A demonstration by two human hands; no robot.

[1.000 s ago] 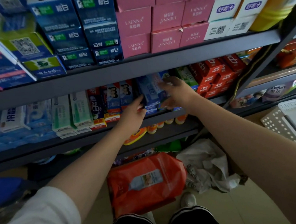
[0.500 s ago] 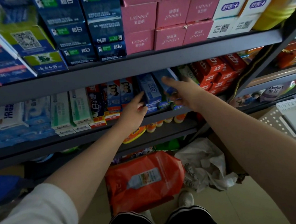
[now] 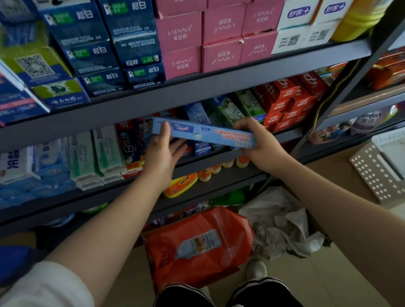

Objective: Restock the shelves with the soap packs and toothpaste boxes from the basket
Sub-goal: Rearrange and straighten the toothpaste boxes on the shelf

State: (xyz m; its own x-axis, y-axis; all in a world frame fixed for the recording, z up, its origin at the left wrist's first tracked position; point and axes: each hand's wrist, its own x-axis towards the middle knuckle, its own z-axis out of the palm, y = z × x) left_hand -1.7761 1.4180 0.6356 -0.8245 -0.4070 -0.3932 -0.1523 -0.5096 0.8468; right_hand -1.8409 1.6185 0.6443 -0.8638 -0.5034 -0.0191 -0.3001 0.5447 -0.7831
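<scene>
Now a long light-blue toothpaste box point(image 3: 204, 133) is out of the row and lies across between both hands, in front of the middle shelf point(image 3: 222, 158); half a second ago it stood among the other boxes. The right hand point(image 3: 259, 140) grips its right end with curled fingers. The left hand point(image 3: 163, 150) has its fingers nearly straight, thumb on the box's left end. The white basket point(image 3: 401, 165) sits on the floor, well to the right of the right hand.
</scene>
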